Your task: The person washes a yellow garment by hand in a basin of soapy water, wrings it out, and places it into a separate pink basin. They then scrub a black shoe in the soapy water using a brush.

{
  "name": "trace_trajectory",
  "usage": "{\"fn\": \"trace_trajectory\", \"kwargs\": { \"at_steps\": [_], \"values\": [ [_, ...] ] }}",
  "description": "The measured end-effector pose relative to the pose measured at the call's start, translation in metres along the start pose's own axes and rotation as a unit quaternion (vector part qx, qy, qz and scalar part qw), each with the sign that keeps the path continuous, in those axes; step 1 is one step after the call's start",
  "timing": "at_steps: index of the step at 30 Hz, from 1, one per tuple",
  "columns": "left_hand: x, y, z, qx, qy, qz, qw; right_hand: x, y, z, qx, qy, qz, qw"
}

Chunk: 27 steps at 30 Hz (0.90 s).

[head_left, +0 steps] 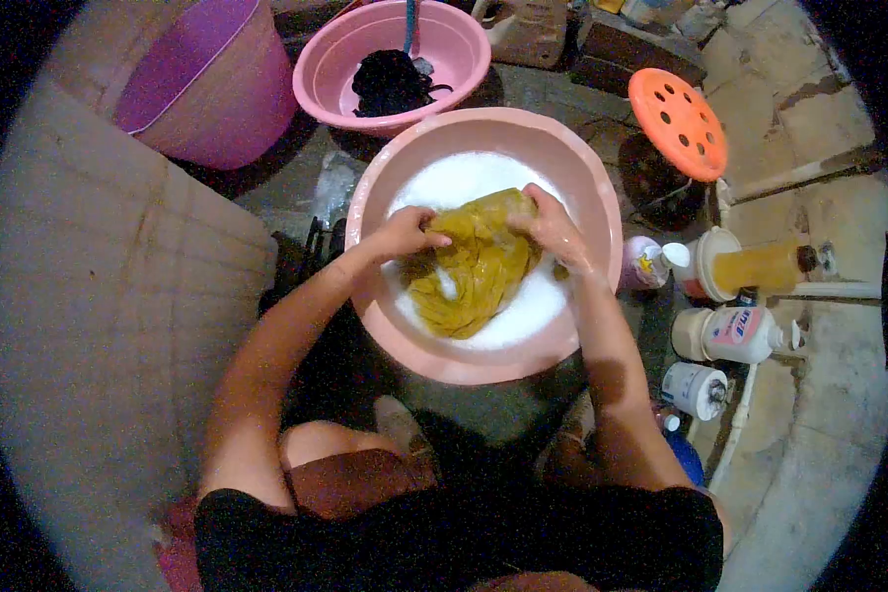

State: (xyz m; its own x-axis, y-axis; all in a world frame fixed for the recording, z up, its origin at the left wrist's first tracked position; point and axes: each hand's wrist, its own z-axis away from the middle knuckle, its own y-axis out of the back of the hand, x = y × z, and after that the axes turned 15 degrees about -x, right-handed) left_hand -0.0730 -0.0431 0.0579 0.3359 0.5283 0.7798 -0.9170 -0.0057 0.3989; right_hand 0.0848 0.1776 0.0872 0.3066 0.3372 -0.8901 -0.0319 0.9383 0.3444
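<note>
You work in a tiled area with a pale wall panel (118,306) at your left, a stained tiled wall (819,385) at your right and a dark floor (479,403) between them. The large pale-pink basin (488,370) stands on the floor directly ahead of you. A purple tub (232,113) stands beyond it to the left; a smaller pink basin (469,49), holding a black cloth (390,84), is behind it. White suds (454,176) spread across the inside of the large basin.

The mustard-yellow cloth (479,266) is in the large basin, among the suds. It looks wet, bunched and deeply creased, with a patch of foam on its lower left part. Your left hand (409,234) grips its upper left edge, thumb against the fabric. Your right hand (553,229) is closed on its upper right corner.

To the right, note the orange perforated disc (682,120), a bottle of yellow liquid (760,268), a white bottle (745,333) with a pink label and a lilac bottle (643,264).

Suds hide the basin bottom and any submerged fabric. The folds conceal the cloth's full shape. The dark lens border cuts off the corners; the label print is hard to read.
</note>
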Motion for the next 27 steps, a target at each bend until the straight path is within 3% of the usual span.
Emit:
{"fn": "trace_trajectory", "kwargs": {
  "at_steps": [3, 4, 5, 6, 7, 9, 10, 11, 13, 14, 15, 16, 17, 18, 19, 20, 21, 23, 24, 25, 26, 27],
  "values": [
    [0.022, 0.004, 0.010, -0.013, -0.005, 0.029, 0.999, -0.019, 0.003, 0.015, 0.011, 0.016, 0.018, 1.000],
    [0.021, 0.014, 0.010, -0.006, -0.022, 0.111, 0.994, -0.018, 0.006, 0.019, 0.012, 0.016, 0.019, 1.000],
    [0.027, 0.021, 0.013, 0.003, -0.039, 0.193, 0.981, -0.015, 0.011, 0.024, -0.060, -0.001, -0.025, 0.998],
    [0.032, 0.026, 0.017, 0.033, -0.043, 0.143, 0.988, -0.015, 0.014, 0.026, -0.132, -0.018, -0.069, 0.989],
    [0.043, 0.032, 0.020, 0.033, -0.044, 0.143, 0.988, -0.023, 0.017, 0.027, -0.132, -0.019, -0.068, 0.989],
    [0.060, 0.040, 0.021, 0.129, -0.110, 0.139, 0.976, -0.043, 0.027, 0.026, -0.151, -0.199, 0.174, 0.953],
    [0.061, 0.048, 0.014, 0.147, -0.163, 0.162, 0.962, -0.031, 0.029, 0.023, -0.106, -0.069, 0.056, 0.990],
    [0.070, 0.055, 0.013, 0.166, -0.216, 0.184, 0.944, -0.034, 0.029, 0.023, -0.091, 0.070, -0.058, 0.992],
    [0.081, 0.066, 0.007, 0.253, -0.233, 0.139, 0.929, -0.052, 0.037, 0.020, -0.003, 0.196, -0.121, 0.973],
    [0.076, 0.068, -0.007, 0.280, -0.245, 0.132, 0.919, -0.066, 0.035, 0.020, -0.004, 0.193, -0.122, 0.973],
    [0.071, 0.066, -0.019, 0.308, -0.258, 0.122, 0.908, -0.079, 0.033, 0.020, 0.082, 0.102, -0.060, 0.990],
    [0.067, 0.056, -0.027, 0.333, -0.241, 0.062, 0.910, -0.087, 0.030, 0.018, 0.167, 0.010, 0.005, 0.986],
    [0.060, 0.047, -0.038, 0.356, -0.224, 0.000, 0.907, -0.064, 0.023, 0.000, 0.169, 0.010, 0.005, 0.986],
    [0.037, 0.036, -0.057, 0.298, -0.208, 0.015, 0.932, -0.016, 0.008, -0.032, 0.222, 0.044, 0.057, 0.972],
    [0.014, 0.015, -0.073, 0.322, -0.149, -0.060, 0.933, 0.021, -0.008, -0.056, 0.273, 0.078, 0.108, 0.953],
    [0.019, -0.006, -0.064, 0.312, -0.104, -0.072, 0.942, 0.037, -0.031, -0.065, 0.248, 0.060, 0.156, 0.954],
    [-0.016, -0.017, -0.082, 0.183, -0.093, -0.093, 0.974, 0.045, -0.056, -0.067, 0.220, 0.040, 0.203, 0.953],
    [-0.011, -0.042, -0.058, 0.216, -0.070, -0.232, 0.946, 0.044, -0.094, -0.061, 0.211, -0.010, 0.257, 0.943],
    [-0.008, -0.040, -0.061, 0.211, -0.070, -0.231, 0.947, 0.048, -0.103, -0.060, 0.201, -0.057, 0.315, 0.926],
    [-0.006, -0.040, -0.065, 0.133, 0.024, -0.200, 0.970, 0.056, -0.101, -0.063, 0.199, -0.062, 0.313, 0.927],
    [-0.006, -0.040, -0.069, 0.052, 0.118, -0.169, 0.977, 0.070, -0.098, -0.073, 0.048, -0.088, 0.400, 0.911],
    [-0.026, -0.043, -0.084, 0.052, 0.116, -0.174, 0.977, 0.082, -0.089, -0.090, -0.100, -0.106, 0.476, 0.867]
  ]
}}
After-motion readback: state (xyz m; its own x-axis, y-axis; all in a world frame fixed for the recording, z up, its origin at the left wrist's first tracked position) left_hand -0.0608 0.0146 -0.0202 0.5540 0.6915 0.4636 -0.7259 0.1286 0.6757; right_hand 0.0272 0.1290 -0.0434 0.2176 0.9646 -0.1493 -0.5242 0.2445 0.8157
